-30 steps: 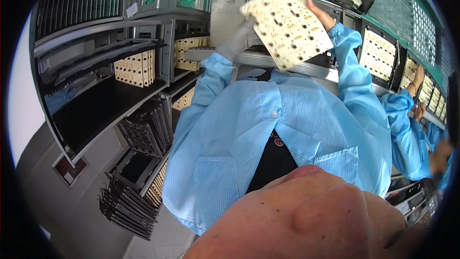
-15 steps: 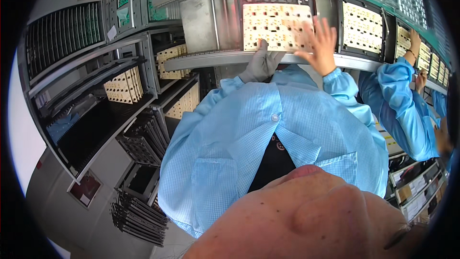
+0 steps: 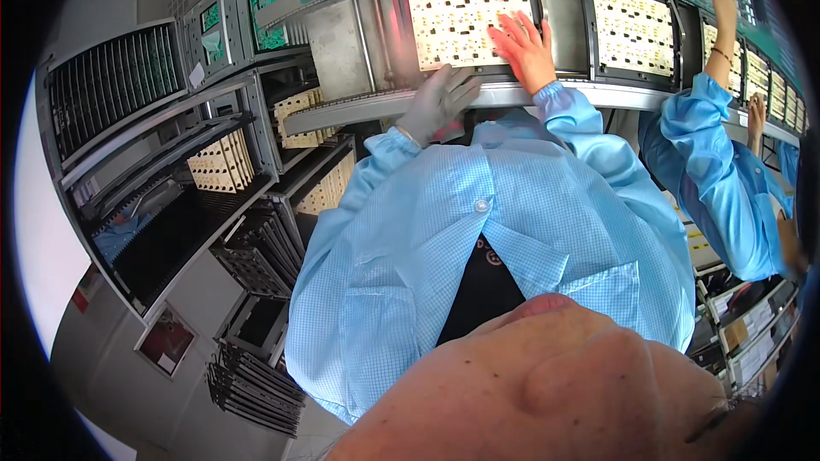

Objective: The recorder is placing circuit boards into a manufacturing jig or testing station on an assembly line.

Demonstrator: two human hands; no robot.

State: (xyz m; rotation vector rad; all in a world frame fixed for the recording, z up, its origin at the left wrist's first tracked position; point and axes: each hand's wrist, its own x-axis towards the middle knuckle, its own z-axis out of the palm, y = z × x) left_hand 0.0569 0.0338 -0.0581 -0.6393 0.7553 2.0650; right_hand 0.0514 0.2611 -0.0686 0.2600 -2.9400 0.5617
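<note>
A cream circuit board panel (image 3: pixel 453 26) dotted with small dark parts lies in a black carrier frame (image 3: pixel 541 2) on the metal conveyor. My right hand (image 3: pixel 528 49) is bare and open, its spread fingers resting over the panel's right side. My left hand (image 3: pixel 437 104), in a grey glove, has its fingers extended at the conveyor's near rail, just below the panel's front edge. Nothing shows in its grasp. Red light falls on the frame's left side and on my right fingers.
To the right, a second panel (image 3: pixel 634 30) lies in its own frame, with more beyond. A co-worker's raised hand (image 3: pixel 723 4) is at the far right. Racks hold upright panels (image 3: pixel 220 160) at left. The conveyor's near rail (image 3: pixel 342 113) runs in front of me.
The panel was overlapping the frame's near edge with my left thumb on it; now it lies within the frame. My left hand has let go; my right came down onto it. The co-worker's hand rose.
</note>
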